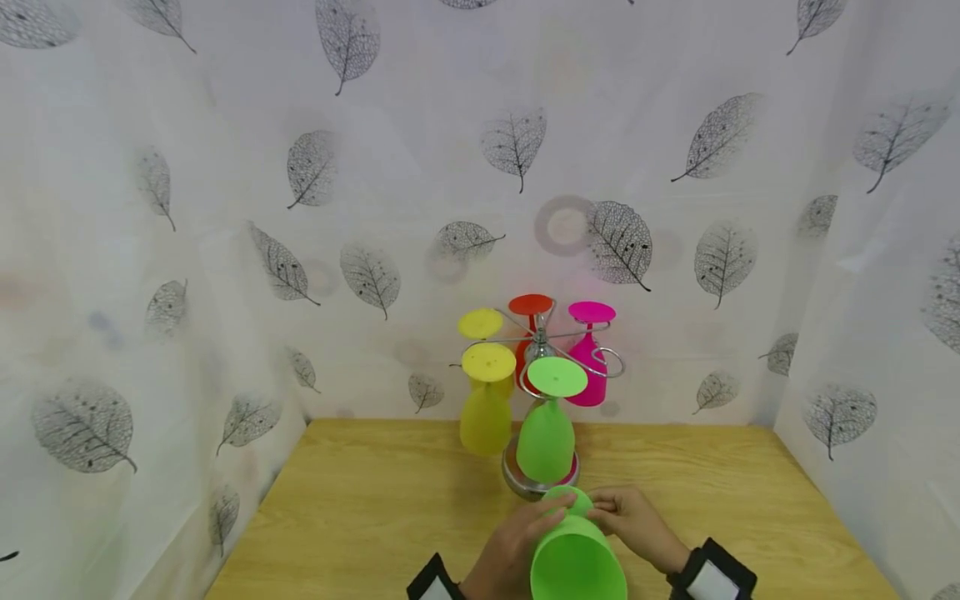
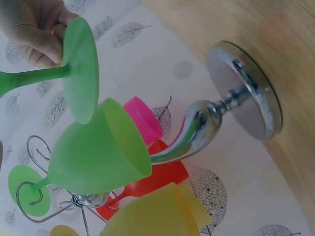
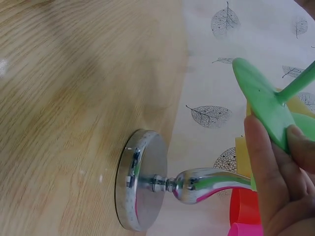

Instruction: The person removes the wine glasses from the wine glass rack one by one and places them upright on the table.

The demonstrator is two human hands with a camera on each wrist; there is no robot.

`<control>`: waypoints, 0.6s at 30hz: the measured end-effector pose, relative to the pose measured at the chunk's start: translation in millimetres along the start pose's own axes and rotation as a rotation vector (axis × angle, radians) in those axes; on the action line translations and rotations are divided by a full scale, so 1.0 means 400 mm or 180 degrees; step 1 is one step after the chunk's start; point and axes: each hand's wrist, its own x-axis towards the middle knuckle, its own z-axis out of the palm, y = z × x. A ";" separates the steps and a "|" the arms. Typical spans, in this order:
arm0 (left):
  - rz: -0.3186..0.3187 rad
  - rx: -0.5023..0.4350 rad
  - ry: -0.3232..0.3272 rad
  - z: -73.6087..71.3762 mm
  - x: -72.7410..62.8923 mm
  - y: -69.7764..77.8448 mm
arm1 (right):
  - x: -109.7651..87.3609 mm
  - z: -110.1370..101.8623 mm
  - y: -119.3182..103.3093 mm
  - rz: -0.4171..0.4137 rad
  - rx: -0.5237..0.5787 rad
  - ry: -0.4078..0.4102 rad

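Note:
A loose green plastic goblet (image 1: 579,562) lies tilted between both hands in the head view, its mouth facing me and its round foot away. My left hand (image 1: 513,546) holds it from the left around the stem, fingertips reaching the foot. From the right, my right hand (image 1: 633,525) pinches the foot's edge; the right wrist view shows the thumb on one face of the green foot (image 3: 261,98) and fingers behind. Just beyond stands a chrome goblet rack (image 1: 540,337), with another green goblet (image 1: 546,442) hanging upside down on its near side.
Two yellow goblets (image 1: 486,421), a red goblet (image 1: 530,307) and a magenta goblet (image 1: 588,371) also hang upside down on the rack. Its round base (image 1: 517,483) rests on a wooden table (image 1: 375,500). Leaf-print sheeting (image 1: 420,125) encloses the table's back and sides.

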 end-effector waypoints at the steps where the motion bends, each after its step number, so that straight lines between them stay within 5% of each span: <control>1: -0.0080 -0.0066 -0.0032 -0.003 0.002 0.005 | 0.002 0.002 0.003 -0.0005 -0.0001 -0.0034; 11: -0.0730 -0.0619 -0.0131 -0.017 0.011 0.037 | 0.010 0.022 0.009 -0.0202 -0.0626 -0.0121; 18: -0.1380 -0.0730 -0.0113 -0.010 -0.003 0.027 | 0.001 0.041 -0.030 -0.0594 -0.0993 0.0376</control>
